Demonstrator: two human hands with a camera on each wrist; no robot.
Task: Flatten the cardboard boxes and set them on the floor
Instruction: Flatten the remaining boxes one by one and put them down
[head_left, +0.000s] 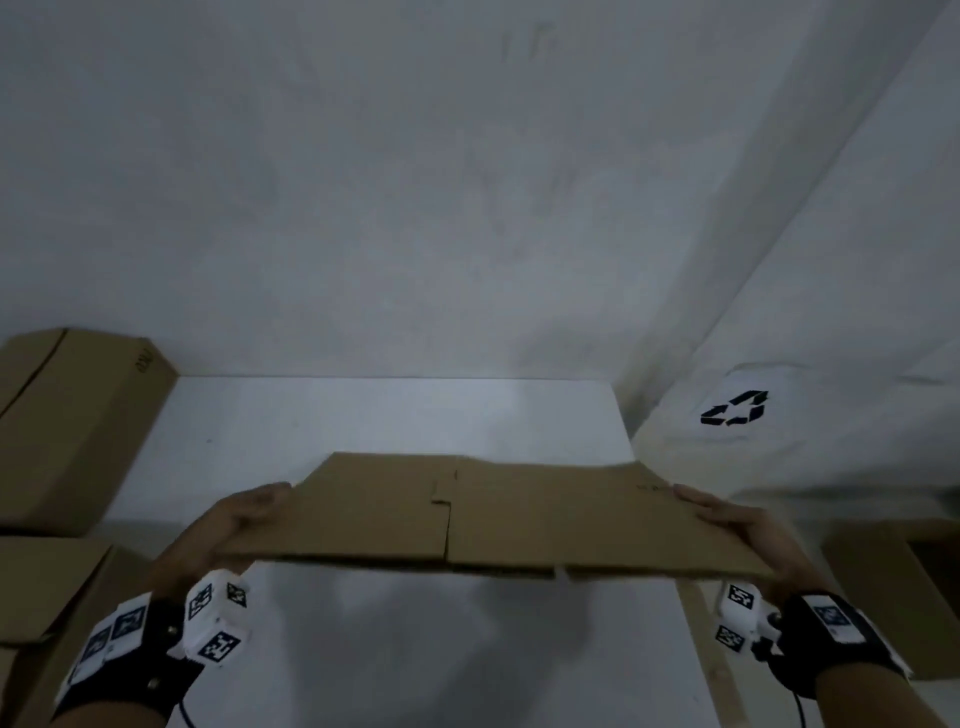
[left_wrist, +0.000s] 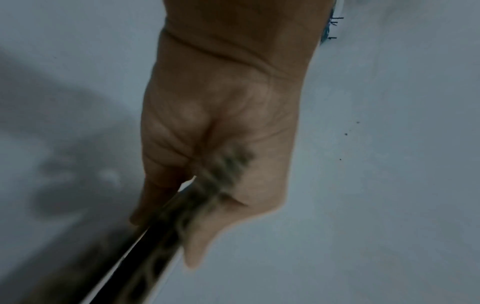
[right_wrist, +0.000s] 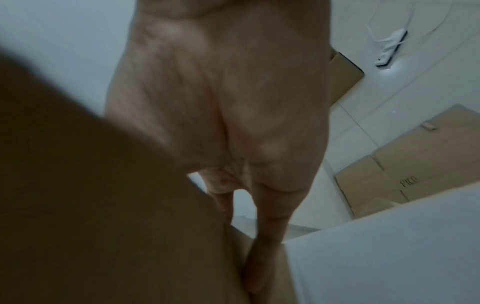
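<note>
We hold the flattened cardboard box (head_left: 483, 514) level above the white bench (head_left: 395, 415), one hand at each end. Our left hand (head_left: 244, 512) grips the left edge: in the left wrist view the thumb lies on one face and the fingers (left_wrist: 153, 197) curl under the other, pinching the board edge (left_wrist: 166, 224). Our right hand (head_left: 727, 514) grips the right edge with the thumb on top; in the right wrist view the fingers (right_wrist: 262, 242) lie straight along the cardboard.

An unflattened cardboard box (head_left: 72, 426) stands at the far left of the bench. A second cardboard piece (head_left: 47, 587) lies near left. A white bag with a recycling symbol (head_left: 735, 408) sits to the right. Flattened cardboard (right_wrist: 405, 164) lies on the tiled floor (right_wrist: 363, 115) at right, with a power strip (right_wrist: 391, 48) farther off.
</note>
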